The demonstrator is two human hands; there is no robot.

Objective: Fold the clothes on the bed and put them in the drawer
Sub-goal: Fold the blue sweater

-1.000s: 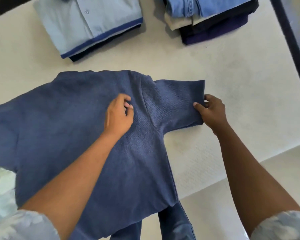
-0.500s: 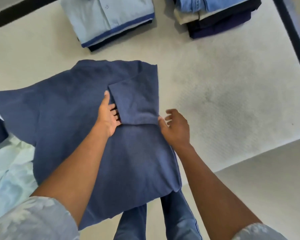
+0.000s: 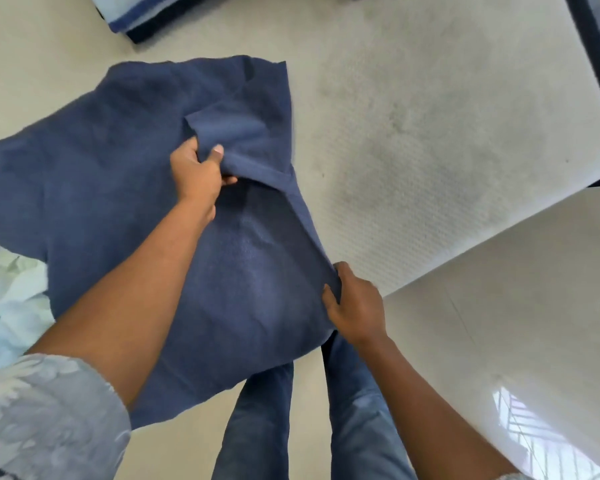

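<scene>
A dark blue knit shirt (image 3: 94, 188) lies spread on the white bed (image 3: 430, 140), its lower part hanging over the near edge. Its right sleeve is folded inward onto the body. My left hand (image 3: 198, 171) pinches the folded sleeve and right side near the shoulder, lifting the cloth a little. My right hand (image 3: 355, 304) grips the shirt's right side edge low down by the hem, at the edge of the bed.
A stack of folded clothes (image 3: 132, 15), light blue on top, sits at the far edge of the bed. Pale crumpled clothing (image 3: 11, 306) lies at the left beside the shirt. A glossy pale floor (image 3: 520, 334) runs along the right. My jeans-clad legs (image 3: 354, 410) stand below.
My right hand slid from the sleeve fold down to the shirt's lower right edge and took hold. My left hand went from lying flat to pinching the folded sleeve. The view tilted down.
</scene>
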